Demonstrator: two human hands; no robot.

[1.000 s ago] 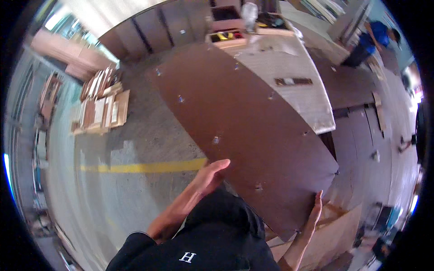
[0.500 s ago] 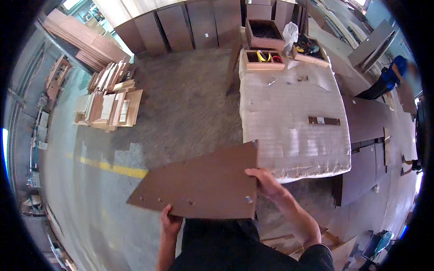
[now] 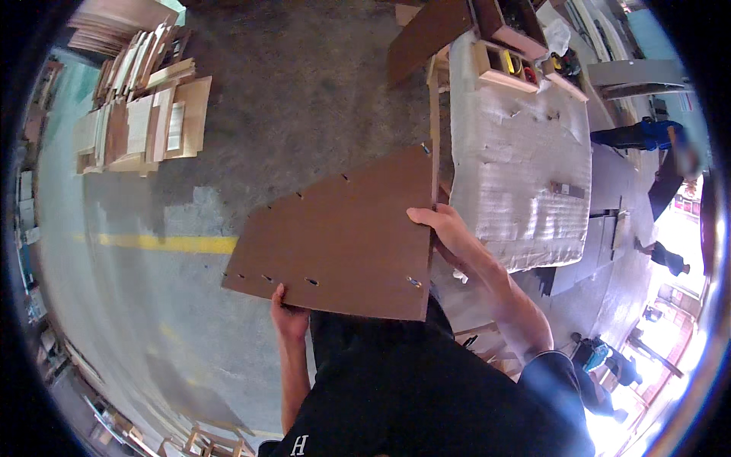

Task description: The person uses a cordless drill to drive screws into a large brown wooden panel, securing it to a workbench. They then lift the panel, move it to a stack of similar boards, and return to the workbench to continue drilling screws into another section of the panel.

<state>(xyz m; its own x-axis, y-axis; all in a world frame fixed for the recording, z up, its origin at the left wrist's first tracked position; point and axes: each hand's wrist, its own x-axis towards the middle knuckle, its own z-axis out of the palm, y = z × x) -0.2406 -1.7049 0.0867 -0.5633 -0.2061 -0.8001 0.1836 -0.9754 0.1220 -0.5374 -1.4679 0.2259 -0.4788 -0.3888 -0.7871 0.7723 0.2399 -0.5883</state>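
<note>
Centrally, a panel (image 3: 343, 236) extends before the torso (image 3: 442, 388), left of the white-covered table (image 3: 518, 167); the right hand (image 3: 451, 232) grips its right edge; the left hand (image 3: 290, 314) holds its near edge, thumb on top.

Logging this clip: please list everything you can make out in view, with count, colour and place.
Held panel: one, brown, between both hands
White-covered work surface: one, white, right of the panel
Small strip: one, brown, on that surface
Open boxes: three, brown and pale wood, surface's far end
Plastic bag: one, whitish, by the boxes
Wood pieces: many, pale to reddish, upper left floor
Floor line: one, yellow, left
Co-worker: at least one, blue clothing, far right
Left hand: one, bare, panel's near edge
Right hand: one, bare, panel's right edge
</note>
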